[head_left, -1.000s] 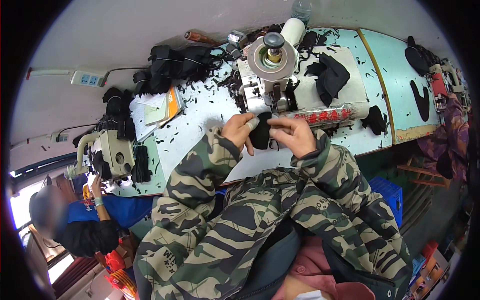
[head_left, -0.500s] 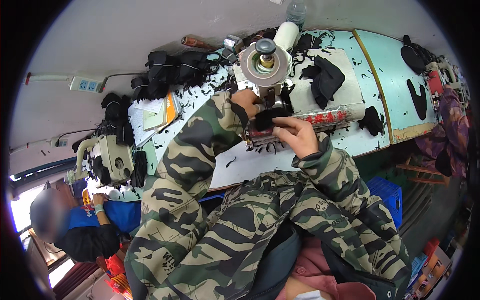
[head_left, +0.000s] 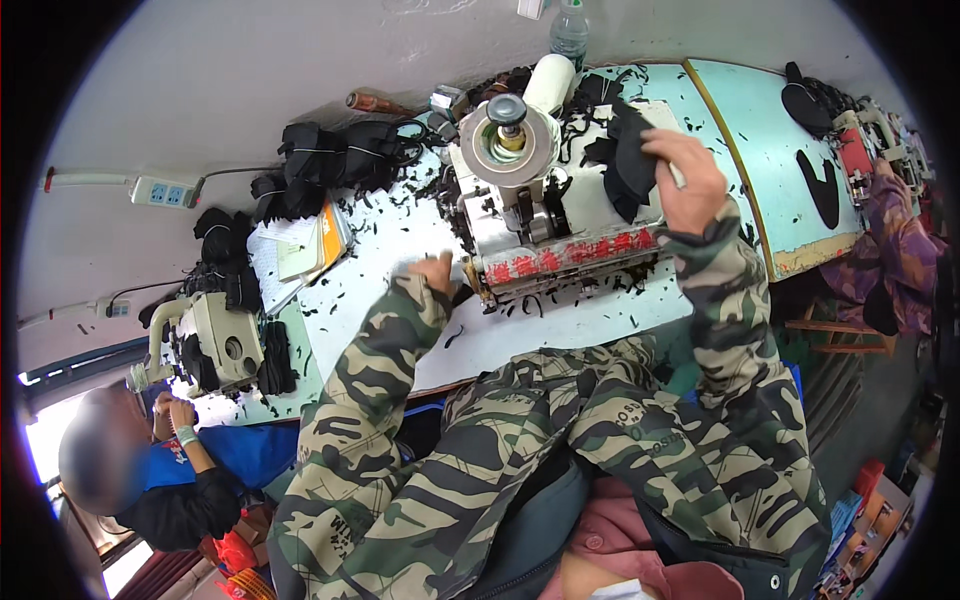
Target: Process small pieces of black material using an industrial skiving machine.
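A pale industrial sewing machine (head_left: 480,205) with a round grey disc and a black knob stands in front of me. At its left end, low over the white tabletop, is my left hand (head_left: 434,271), closed. A small part of a black fabric piece (head_left: 462,294) shows by its fingers; the rest is hidden. To the right, my right hand (head_left: 690,180) pinches the edge of one of the black fabric pieces (head_left: 630,165) piled on the machine's flat bed. Red markings run along the machine's front bar (head_left: 570,257).
Black scraps litter the white table (head_left: 395,215). Tied black bundles (head_left: 335,155), a notebook stack (head_left: 300,250) and a screwdriver (head_left: 378,103) lie on the left; a bottle (head_left: 569,35) stands behind. A co-worker (head_left: 190,475) sits left by another sewing machine (head_left: 225,340); a patterned sleeve (head_left: 890,235) shows right.
Both hands have left the middle of the machine, where a black piece lay between them. My left moved left and down; my right moved right and up onto the fabric pile.
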A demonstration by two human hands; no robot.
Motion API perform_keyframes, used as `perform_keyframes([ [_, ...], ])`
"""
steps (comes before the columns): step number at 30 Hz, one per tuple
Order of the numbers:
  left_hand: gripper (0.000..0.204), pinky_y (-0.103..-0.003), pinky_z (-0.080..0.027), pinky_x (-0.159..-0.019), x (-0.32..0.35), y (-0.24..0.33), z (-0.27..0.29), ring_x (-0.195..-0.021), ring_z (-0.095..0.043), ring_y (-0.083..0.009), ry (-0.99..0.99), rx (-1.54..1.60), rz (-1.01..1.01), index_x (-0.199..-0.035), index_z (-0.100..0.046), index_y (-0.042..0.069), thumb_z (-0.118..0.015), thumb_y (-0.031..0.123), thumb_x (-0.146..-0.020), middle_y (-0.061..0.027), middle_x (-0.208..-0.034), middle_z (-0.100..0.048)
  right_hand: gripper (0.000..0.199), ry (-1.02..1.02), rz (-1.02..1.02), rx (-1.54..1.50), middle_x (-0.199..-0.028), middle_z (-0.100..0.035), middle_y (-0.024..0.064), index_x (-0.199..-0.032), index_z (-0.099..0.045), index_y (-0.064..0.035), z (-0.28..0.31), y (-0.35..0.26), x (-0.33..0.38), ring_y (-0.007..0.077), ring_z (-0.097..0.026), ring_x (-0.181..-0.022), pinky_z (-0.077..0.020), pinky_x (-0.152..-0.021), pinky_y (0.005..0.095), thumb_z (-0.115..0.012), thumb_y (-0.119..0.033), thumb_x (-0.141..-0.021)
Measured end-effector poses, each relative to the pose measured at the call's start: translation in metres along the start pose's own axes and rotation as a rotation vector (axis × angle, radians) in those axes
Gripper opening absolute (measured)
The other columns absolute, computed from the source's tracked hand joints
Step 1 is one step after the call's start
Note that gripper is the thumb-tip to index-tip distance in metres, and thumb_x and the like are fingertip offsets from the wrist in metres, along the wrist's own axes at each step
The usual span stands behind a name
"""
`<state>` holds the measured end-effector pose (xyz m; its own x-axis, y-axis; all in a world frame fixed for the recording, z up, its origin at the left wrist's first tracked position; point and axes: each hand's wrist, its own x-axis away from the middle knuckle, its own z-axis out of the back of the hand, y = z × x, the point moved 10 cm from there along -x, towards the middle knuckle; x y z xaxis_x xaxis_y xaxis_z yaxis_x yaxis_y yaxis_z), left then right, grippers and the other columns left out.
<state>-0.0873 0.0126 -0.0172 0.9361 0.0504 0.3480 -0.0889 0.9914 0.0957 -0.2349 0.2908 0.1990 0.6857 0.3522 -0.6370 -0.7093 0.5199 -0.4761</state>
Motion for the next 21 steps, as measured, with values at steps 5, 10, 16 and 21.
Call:
perform_keyframes([
  [5, 0.015, -0.044, -0.048, -0.071, 0.023, -0.003, -0.039, -0.083, -0.06, -0.0368, -0.18, 0.167, -0.039, -0.088, -0.059, 0.006, -0.053, 0.017, -0.079, -0.0178, -0.083, -0.061, 0.027, -0.144, -0.06, 0.102, -0.099, -0.061, 0.0131, -0.093, -0.062, -0.003, -0.007, -0.002, 0.035, 0.0302, -0.056, -0.095, -0.0422, -0.085, 0.0367, -0.055, 0.003, -0.067],
  [10, 0.012, -0.045, -0.048, -0.068, 0.024, 0.007, -0.027, -0.08, -0.059, -0.0359, -0.125, 0.175, 0.03, -0.086, -0.057, 0.007, -0.053, 0.016, -0.078, -0.0155, -0.09, -0.059, 0.017, -0.424, -0.306, -0.421, -0.082, -0.063, 0.0145, -0.089, -0.063, -0.0011, -0.066, -0.049, 0.08, 0.0264, -0.062, -0.076, -0.0484, -0.07, 0.0318, -0.061, -0.009, -0.073],
  [16, 0.018, -0.045, -0.047, -0.068, 0.041, 0.01, -0.045, -0.079, -0.059, -0.037, -0.167, 0.178, -0.038, -0.093, -0.053, 0.008, -0.055, 0.016, -0.077, -0.0139, -0.093, -0.054, 0.019, -0.627, -0.548, -0.651, -0.079, -0.064, 0.012, -0.09, -0.063, -0.0011, -0.115, -0.054, 0.137, 0.021, -0.064, -0.071, -0.0494, -0.066, 0.0282, -0.063, -0.01, -0.073],
  [21, 0.02, -0.044, -0.047, -0.07, 0.05, 0.019, -0.042, -0.082, -0.058, -0.0358, -0.128, 0.225, 0.028, -0.095, -0.055, 0.008, -0.057, 0.016, -0.076, -0.0135, -0.092, -0.053, 0.022, -0.741, -0.67, -0.695, -0.079, -0.065, 0.0118, -0.092, -0.063, -0.0012, -0.128, -0.044, 0.161, 0.0172, -0.064, -0.071, -0.0497, -0.068, 0.0273, -0.063, -0.013, -0.073],
])
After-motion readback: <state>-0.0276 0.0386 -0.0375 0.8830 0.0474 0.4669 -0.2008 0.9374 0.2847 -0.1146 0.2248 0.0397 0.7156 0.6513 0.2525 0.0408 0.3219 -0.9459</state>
